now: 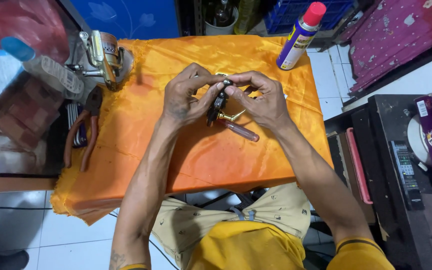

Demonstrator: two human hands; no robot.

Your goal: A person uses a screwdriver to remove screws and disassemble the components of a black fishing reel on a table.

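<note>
Over the orange cloth [186, 155] my left hand [186, 97] and my right hand [261, 100] meet, both pinching a small black and gold fishing reel part [219, 105]. A gold handle arm [232, 117] sticks out below it. Under my right hand lies a screwdriver with a clear reddish handle [241, 131], resting on the cloth. Fingers hide the top of the part.
A gold spinning reel [103, 55] sits at the cloth's back left corner. Orange-handled pliers [83, 132] lie off the left edge. A blue and yellow spray can with a red cap [301, 35] stands at the back right. A black cabinet [401, 165] stands to the right.
</note>
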